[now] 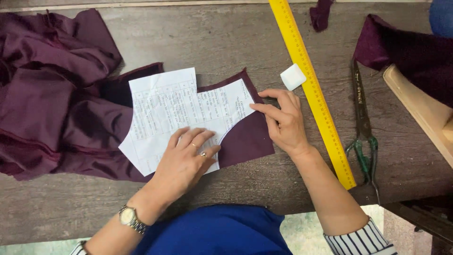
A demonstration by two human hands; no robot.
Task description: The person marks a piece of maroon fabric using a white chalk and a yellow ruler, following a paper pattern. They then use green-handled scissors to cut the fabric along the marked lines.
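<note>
Loose maroon cloth (52, 94) heaped at the left of the table (226, 42); best kept from dragging on the flat piece. Left hand (184, 160) spread flat, pressing the white paper pattern (174, 108) onto the maroon cloth panel (247, 139) at mid-table; worth holding firm so the curved edge stays put. Right hand (283, 120) with fingers extended, pinning the pattern's pointed corner. Further right: white chalk block (292, 76), yellow ruler (314, 89), scissors (363, 127), all untouched.

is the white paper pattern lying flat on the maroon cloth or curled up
Flat. The paper pattern lies spread on the maroon cloth, pressed down by the left hand, with the right hand fingertips at its edge.
</note>
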